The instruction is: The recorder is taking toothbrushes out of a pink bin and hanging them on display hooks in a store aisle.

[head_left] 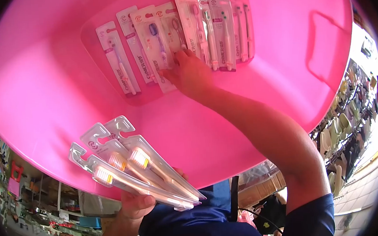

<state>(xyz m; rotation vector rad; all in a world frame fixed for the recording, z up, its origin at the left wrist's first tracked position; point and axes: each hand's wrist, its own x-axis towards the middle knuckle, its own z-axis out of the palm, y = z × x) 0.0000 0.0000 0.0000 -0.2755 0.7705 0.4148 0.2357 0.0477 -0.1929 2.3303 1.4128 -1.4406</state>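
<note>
Low at the left, my left hand (136, 205) is closed around three packaged toothbrushes (142, 172) in clear plastic, fanned out, with pale handles and white-and-yellow bristles. My right hand (190, 75) reaches down into a large pink tub (63, 101). Its thumb and fingers close about the lower end of a packaged toothbrush (175, 28) with a brownish head; the hand partly hides that pack. Just left of it lies a packaged toothbrush with a dark blue head (155, 36). To the right, a white pack with a pink-headed toothbrush (196, 17) overlaps other packs.
Several more packaged toothbrushes (224, 31) lie in a row on the tub's bottom, with one pack (120, 59) at the row's left end. A moulded handle (314, 50) shows on the tub's right wall. Outside are stocked shelves (48, 195) at left and hanging goods (341, 128) at right.
</note>
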